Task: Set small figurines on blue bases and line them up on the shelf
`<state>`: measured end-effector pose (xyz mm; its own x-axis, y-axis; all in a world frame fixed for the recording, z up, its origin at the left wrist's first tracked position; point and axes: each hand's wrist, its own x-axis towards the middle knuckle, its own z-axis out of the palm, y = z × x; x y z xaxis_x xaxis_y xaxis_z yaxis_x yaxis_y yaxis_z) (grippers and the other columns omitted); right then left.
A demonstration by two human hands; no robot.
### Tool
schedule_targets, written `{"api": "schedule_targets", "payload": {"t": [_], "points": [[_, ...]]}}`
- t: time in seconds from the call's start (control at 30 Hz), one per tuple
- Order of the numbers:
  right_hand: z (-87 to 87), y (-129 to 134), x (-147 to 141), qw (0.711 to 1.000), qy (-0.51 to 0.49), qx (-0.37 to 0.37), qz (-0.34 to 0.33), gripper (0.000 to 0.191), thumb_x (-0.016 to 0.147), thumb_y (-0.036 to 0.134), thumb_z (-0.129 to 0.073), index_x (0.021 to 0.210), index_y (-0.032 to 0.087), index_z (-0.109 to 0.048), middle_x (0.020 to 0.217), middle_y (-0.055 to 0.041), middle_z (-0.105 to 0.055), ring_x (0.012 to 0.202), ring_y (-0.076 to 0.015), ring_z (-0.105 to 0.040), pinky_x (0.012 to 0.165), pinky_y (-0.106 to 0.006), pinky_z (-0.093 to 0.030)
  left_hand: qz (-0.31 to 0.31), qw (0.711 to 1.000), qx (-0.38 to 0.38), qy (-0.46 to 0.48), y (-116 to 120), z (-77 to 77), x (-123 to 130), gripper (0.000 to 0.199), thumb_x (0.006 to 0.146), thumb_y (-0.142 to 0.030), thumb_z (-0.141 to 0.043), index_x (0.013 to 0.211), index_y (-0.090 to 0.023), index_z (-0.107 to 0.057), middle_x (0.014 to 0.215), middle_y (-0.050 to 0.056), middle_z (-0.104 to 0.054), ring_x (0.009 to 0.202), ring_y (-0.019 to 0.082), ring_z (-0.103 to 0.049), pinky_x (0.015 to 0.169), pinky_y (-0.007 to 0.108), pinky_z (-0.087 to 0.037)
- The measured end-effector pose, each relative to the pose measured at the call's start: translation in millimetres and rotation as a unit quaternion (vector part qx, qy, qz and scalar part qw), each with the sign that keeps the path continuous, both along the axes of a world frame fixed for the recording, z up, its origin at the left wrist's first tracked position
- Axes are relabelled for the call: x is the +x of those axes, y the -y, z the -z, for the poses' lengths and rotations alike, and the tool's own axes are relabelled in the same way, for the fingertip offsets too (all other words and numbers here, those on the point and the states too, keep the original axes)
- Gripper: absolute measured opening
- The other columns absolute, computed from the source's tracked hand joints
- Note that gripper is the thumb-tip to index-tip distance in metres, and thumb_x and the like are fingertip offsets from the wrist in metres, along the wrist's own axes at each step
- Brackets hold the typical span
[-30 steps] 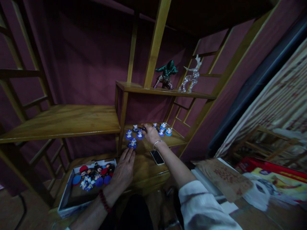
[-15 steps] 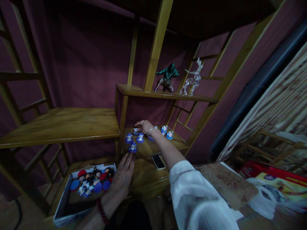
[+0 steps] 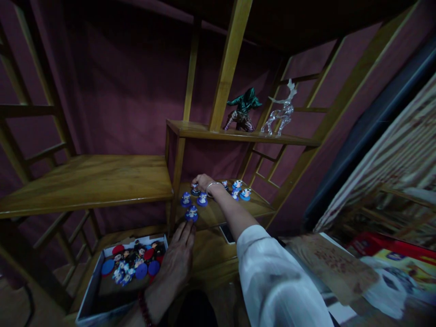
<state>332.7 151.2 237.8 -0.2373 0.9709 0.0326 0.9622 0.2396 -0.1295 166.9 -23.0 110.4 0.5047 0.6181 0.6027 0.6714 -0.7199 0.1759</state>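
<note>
My left hand (image 3: 180,254), with a dark red bead bracelet at the wrist, lies palm down with fingers stretched out. Its fingertips are at the base of a blue-and-white figurine (image 3: 191,213) on the lower shelf. Further back, my right hand (image 3: 203,182), in a silver bangle and white sleeve, has its fingers closed at the top of a small dark-based figurine (image 3: 195,189). Beside that stand a purple figurine (image 3: 185,199) and a white-and-purple figurine (image 3: 202,199). More small figurines (image 3: 245,194) stand right of my wrist, partly hidden by my arm.
An open box (image 3: 89,284) of jumbled figurines sits at the lower left. A phone (image 3: 226,234) lies at the shelf front, partly under my forearm. Above stand a green hooded statue (image 3: 243,109) and a clear deer (image 3: 281,111). A plastic bag (image 3: 386,284) lies at right.
My right hand has come down slightly and its fingers now meet the dark-based figurine. The view has shifted a little; my left hand keeps its place by the front figurine.
</note>
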Motion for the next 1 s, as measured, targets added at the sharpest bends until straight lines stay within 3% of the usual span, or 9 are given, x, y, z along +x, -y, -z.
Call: {"api": "schedule_targets", "payload": {"t": [0.4,0.6,0.83,1.0], "points": [[2.4,-2,-3,1.000,-0.005,0.002,0.023,0.031,0.063,0.016,-0.068,0.093,0.024,-0.070,0.090,0.0008,-0.070,0.083,-0.0143,-0.063,0.065,-0.014,-0.043,0.002,1.000,-0.021,-0.006,1,-4.5,1,0.066,0.067,0.004,-0.034,0.132,-0.008,-0.034,0.140,0.014,-0.033,0.133,0.023,-0.020,0.103,0.042,-0.036],[-0.8,-3,6,0.999,-0.026,0.027,0.015,0.044,0.063,0.022,-0.071,0.106,0.029,-0.064,0.101,0.0018,-0.068,0.093,-0.0155,-0.062,0.076,-0.016,-0.045,0.013,1.000,-0.012,-0.006,3,-6.1,-3,0.066,0.067,0.005,-0.033,0.131,-0.008,-0.034,0.141,0.014,-0.032,0.133,0.024,-0.017,0.102,0.043,-0.035],[-24.8,37,35,0.969,-0.180,0.159,0.056,0.032,0.078,0.018,-0.054,0.110,0.019,-0.061,0.098,-0.0045,-0.069,0.090,-0.0148,-0.063,0.082,-0.022,-0.047,-0.006,0.999,-0.024,-0.025,4,-10.7,0,0.060,0.067,0.002,-0.035,0.126,-0.006,-0.041,0.138,0.015,-0.037,0.130,0.025,-0.027,0.101,0.043,-0.036],[-16.1,69,55,0.932,-0.271,0.227,0.081,0.031,0.080,0.017,-0.050,0.110,0.016,-0.060,0.103,-0.0057,-0.067,0.092,-0.0132,-0.062,0.085,-0.022,-0.047,-0.018,0.998,-0.036,-0.037,6,-19.1,4,0.055,0.070,-0.003,-0.037,0.125,-0.004,-0.043,0.135,0.016,-0.041,0.129,0.024,-0.029,0.101,0.041,-0.035]]}}
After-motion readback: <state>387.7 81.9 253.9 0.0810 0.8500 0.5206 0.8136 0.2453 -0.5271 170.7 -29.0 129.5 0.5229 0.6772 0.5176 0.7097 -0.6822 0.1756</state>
